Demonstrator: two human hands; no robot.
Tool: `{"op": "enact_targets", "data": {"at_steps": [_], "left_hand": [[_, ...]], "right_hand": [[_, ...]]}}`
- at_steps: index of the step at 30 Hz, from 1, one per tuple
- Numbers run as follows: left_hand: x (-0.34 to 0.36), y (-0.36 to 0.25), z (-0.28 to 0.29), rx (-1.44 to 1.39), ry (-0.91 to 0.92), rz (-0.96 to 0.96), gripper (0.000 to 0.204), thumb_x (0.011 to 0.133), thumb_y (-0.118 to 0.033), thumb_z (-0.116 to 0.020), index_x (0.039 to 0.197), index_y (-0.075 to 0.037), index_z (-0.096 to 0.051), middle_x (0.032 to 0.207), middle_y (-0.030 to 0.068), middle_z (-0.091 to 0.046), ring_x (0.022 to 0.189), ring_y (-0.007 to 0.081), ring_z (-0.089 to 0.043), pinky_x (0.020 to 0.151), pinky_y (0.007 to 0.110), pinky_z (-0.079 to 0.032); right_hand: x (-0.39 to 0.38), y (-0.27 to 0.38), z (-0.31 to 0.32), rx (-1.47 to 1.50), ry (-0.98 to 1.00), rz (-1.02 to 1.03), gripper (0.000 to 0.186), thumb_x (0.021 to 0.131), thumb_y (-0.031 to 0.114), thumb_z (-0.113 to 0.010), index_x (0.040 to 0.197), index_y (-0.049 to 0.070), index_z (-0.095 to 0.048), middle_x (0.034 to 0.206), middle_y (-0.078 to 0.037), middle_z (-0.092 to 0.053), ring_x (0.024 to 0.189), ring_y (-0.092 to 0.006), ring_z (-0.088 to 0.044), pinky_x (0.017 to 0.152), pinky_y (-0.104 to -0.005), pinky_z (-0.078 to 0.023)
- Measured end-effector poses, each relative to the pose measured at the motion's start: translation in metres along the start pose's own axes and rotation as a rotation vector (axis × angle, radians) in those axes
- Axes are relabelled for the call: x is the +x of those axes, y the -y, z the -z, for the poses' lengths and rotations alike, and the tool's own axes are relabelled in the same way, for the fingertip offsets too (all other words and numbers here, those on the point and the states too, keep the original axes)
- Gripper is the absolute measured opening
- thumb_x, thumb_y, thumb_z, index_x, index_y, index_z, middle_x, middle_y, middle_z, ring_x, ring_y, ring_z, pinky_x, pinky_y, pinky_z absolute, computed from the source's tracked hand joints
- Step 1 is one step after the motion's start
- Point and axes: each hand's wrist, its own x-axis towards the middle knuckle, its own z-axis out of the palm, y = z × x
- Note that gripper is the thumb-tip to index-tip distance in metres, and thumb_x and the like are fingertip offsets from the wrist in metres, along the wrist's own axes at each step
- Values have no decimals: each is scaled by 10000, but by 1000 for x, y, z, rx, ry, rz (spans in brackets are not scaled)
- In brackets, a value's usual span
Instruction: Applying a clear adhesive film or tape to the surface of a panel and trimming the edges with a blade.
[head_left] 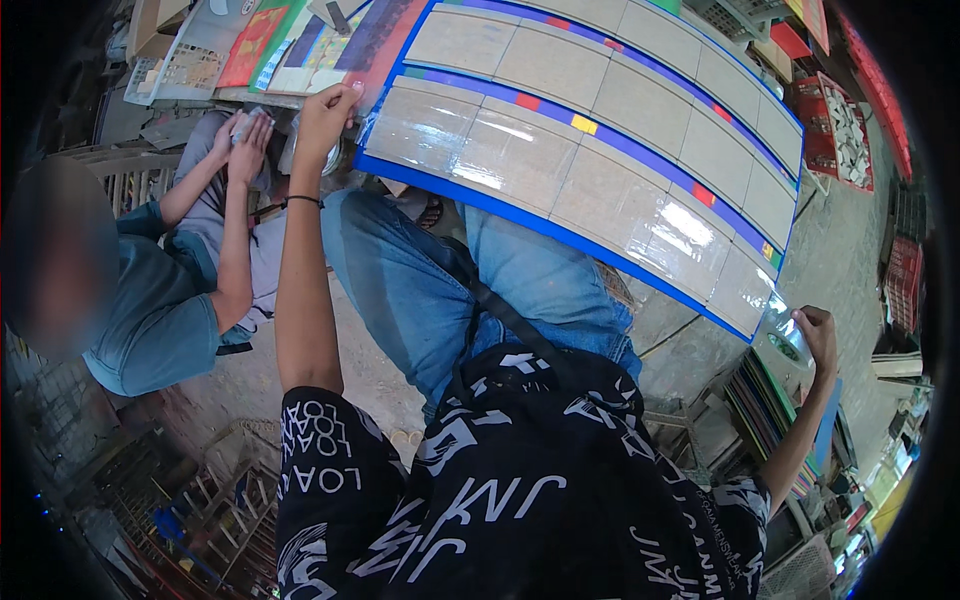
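A large board with a blue border [540, 222] lies tilted over my knees, with rows of tan panels split by purple strips with red and yellow blocks. Shiny clear plastic film [682, 232] stretches along its near row. At the board's left edge, my left hand [328, 115] is closed in a pinch; the film's end seems to be between its fingers. Just past the near right corner, my right hand [818, 335] is pinched on a clear, rounded end of the film, which may be a roll.
A seated co-worker in a teal shirt [150, 340] is close on my left, hands together [247, 135]. Colourful printed sheets [255, 50] and a pale basket [195, 70] lie beyond. A red crate [808, 140] of pale pieces stands far right; stacked coloured boards [765, 415] lean near my right forearm.
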Motion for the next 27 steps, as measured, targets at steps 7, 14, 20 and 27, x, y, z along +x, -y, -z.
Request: {"op": "enact_targets", "data": {"at_steps": [7,14,20,27], "left_hand": [[2,4,-2,10,-13,-9,287,860,-229,-591,675,-12,-569,571,-31,-477,505,43,-417,473,202,-311],[1,5,1,34,-37,30,272,860,-244,-594,716,-13,-607,572,-37,-463,504,43,-401,462,202,-285],[2,5,-3,42,-44,36,273,864,-250,-594,710,-25,-596,575,-45,-450,512,42,-397,473,201,-291],[4,10,-1,62,-52,4,286,879,-232,-579,666,-43,-549,557,-48,-418,497,42,-370,463,205,-279]], "right_hand": [[-2,0,-3,17,-19,-18,415,801,337,-646,695,-60,-589,569,-1,-468,563,-79,-417,497,-263,-335],[3,1,-6,-22,-20,-9,428,804,348,-642,677,-55,-577,554,6,-464,547,-73,-403,477,-264,-324],[1,1,-6,-51,-41,9,447,808,372,-630,666,-49,-586,535,-2,-452,531,-80,-400,469,-274,-317],[5,8,-8,-50,-53,20,451,794,385,-641,672,-48,-600,520,-29,-451,528,-102,-408,483,-300,-341]]}}
